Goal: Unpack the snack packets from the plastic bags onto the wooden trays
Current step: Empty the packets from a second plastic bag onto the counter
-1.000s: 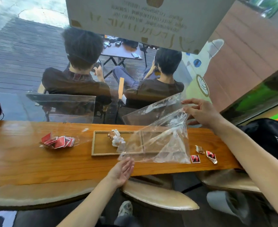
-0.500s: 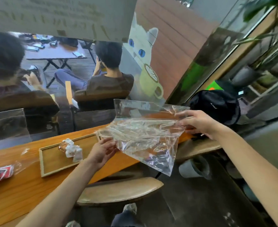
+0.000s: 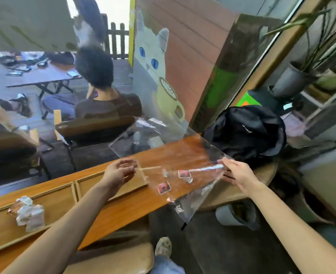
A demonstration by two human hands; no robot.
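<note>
Clear plastic bag (image 3: 175, 161) stretched flat between my two hands over the counter's (image 3: 123, 204) right end.

My left hand (image 3: 118, 173) pinches its left edge above the wooden tray (image 3: 68, 194); my right hand (image 3: 237, 173) grips the right edge, fingers fairly straight. Red snack packets (image 3: 164, 187) show through the film; pale ones sit in the tray's left compartment.

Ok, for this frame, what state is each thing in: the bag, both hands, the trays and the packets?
Plastic bag: held up and spread between both hands, looks empty.
Left hand: pinching the bag's left edge.
Right hand: holding the bag's right edge.
Red packets: lying loose on the counter, outside the trays.
Left tray: holds crumpled white packets.
Right tray: looks bare.
</note>
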